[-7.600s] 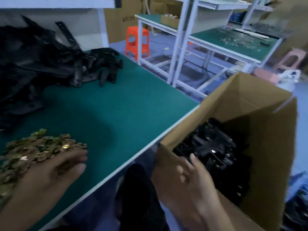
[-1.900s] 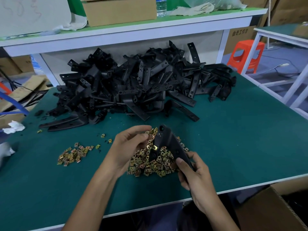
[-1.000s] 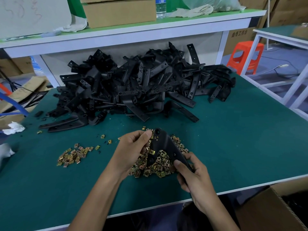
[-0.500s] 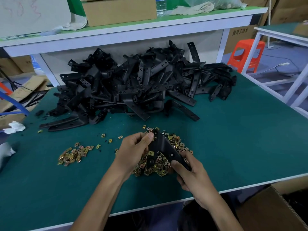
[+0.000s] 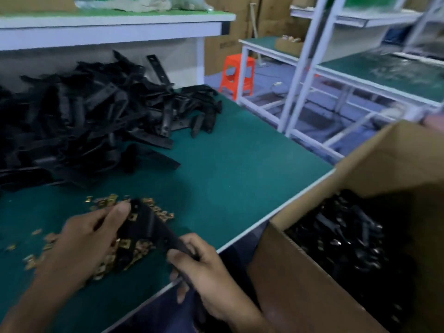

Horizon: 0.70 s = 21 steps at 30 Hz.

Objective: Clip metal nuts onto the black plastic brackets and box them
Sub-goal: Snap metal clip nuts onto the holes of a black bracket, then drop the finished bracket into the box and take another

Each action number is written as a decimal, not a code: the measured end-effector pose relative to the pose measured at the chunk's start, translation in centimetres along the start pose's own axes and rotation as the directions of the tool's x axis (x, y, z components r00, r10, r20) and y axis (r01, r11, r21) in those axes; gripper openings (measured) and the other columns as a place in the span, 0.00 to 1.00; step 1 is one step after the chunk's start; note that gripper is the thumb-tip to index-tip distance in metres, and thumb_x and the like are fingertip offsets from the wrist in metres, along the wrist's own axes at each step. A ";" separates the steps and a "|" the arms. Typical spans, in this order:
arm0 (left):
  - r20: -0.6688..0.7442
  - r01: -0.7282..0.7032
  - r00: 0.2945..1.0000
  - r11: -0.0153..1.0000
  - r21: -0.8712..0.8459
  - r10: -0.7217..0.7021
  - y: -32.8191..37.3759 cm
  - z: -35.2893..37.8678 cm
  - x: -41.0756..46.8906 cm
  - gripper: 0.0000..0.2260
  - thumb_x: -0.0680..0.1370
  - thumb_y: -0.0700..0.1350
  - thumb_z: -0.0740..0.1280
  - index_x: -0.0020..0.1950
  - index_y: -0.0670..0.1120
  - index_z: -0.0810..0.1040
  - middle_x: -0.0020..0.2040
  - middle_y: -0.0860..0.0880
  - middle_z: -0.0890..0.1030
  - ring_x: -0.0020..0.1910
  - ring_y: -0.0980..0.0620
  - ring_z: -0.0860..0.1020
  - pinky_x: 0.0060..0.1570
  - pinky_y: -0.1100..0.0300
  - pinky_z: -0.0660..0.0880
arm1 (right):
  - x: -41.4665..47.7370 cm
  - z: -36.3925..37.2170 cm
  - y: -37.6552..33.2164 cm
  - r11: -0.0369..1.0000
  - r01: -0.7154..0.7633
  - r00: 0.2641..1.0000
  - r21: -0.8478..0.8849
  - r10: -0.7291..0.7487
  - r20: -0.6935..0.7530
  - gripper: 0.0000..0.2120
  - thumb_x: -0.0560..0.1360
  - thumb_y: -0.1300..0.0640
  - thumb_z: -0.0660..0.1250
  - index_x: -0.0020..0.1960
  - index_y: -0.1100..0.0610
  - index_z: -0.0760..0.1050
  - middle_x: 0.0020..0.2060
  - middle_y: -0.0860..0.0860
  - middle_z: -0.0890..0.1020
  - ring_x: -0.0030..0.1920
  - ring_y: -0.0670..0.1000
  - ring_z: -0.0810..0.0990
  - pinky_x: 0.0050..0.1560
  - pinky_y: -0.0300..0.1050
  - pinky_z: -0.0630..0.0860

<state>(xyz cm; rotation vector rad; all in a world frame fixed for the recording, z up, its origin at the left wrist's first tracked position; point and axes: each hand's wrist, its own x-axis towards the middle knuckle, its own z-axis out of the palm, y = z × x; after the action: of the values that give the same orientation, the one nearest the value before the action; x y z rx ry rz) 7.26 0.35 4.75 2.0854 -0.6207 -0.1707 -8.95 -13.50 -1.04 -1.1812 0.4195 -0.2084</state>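
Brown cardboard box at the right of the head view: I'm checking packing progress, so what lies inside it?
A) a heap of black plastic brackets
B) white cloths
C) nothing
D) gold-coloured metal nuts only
A: through the open top of the brown cardboard box, black plastic brackets lie piled inside.

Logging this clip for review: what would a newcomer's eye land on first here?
The left hand and right hand hold one bracket over scattered gold nuts at the table's near edge. A big black heap of brackets fills the far left, and an open box holding more stands lower right.
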 end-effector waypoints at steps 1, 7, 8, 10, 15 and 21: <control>0.022 -0.009 1.000 0.999 0.041 0.009 -0.4 0.7 0.2 0.26 0.73 0.77 0.54 0.47 0.62 0.83 0.37 0.58 0.84 0.35 0.57 0.81 0.38 0.60 0.76 | -1.4 -1.4 -0.1 0.999 -0.004 0.999 0.044 0.006 -0.046 0.03 0.76 0.56 0.69 0.47 0.54 0.77 0.35 0.51 0.78 0.30 0.46 0.78 0.21 0.39 0.72; 0.247 -0.054 0.967 0.998 -0.033 0.060 -3.0 5.6 0.8 0.25 0.80 0.70 0.53 0.54 0.58 0.84 0.52 0.54 0.86 0.54 0.52 0.82 0.59 0.41 0.77 | -10.1 -11.7 -2.2 0.837 0.243 0.785 0.490 0.127 -0.606 0.17 0.71 0.55 0.74 0.55 0.61 0.77 0.40 0.58 0.81 0.33 0.53 0.79 0.26 0.42 0.75; 0.258 -0.079 0.963 0.997 -0.023 0.083 -2.5 5.7 0.5 0.24 0.80 0.70 0.54 0.54 0.60 0.84 0.51 0.57 0.85 0.52 0.56 0.82 0.57 0.48 0.78 | -11.0 -13.3 -2.5 0.784 0.313 0.716 0.536 0.176 -0.676 0.18 0.73 0.51 0.71 0.59 0.61 0.78 0.42 0.57 0.83 0.37 0.53 0.81 0.33 0.42 0.78; 0.260 -0.075 0.963 0.997 0.013 0.069 -0.6 5.2 -0.3 0.23 0.78 0.73 0.54 0.55 0.64 0.83 0.45 0.59 0.85 0.44 0.61 0.81 0.48 0.68 0.77 | -11.5 -15.5 -2.6 0.750 0.344 0.666 0.565 0.229 -0.710 0.24 0.76 0.44 0.68 0.65 0.59 0.76 0.49 0.55 0.86 0.49 0.53 0.83 0.48 0.46 0.77; 0.247 -0.054 0.967 0.997 -0.049 0.065 2.1 3.7 -1.9 0.10 0.75 0.63 0.62 0.48 0.68 0.83 0.43 0.62 0.84 0.44 0.66 0.80 0.39 0.78 0.71 | -5.8 -12.6 -3.2 0.921 0.230 0.822 0.313 -0.012 -0.569 0.20 0.67 0.50 0.78 0.57 0.54 0.81 0.47 0.57 0.85 0.41 0.53 0.82 0.43 0.47 0.77; 0.193 0.020 0.981 0.999 -0.049 -0.011 -0.3 0.8 -3.1 0.10 0.81 0.52 0.65 0.49 0.68 0.82 0.42 0.56 0.84 0.41 0.59 0.81 0.39 0.65 0.72 | 11.4 -4.5 -7.6 0.745 0.202 0.934 -0.635 -0.341 -0.104 0.08 0.76 0.52 0.72 0.54 0.45 0.83 0.44 0.45 0.85 0.45 0.45 0.82 0.48 0.42 0.76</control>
<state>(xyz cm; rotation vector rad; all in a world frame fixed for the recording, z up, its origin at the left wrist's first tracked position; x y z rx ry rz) 4.48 1.45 3.69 2.0394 -0.7085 -0.3969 -0.07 -24.38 2.25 -1.8892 0.5230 -0.4854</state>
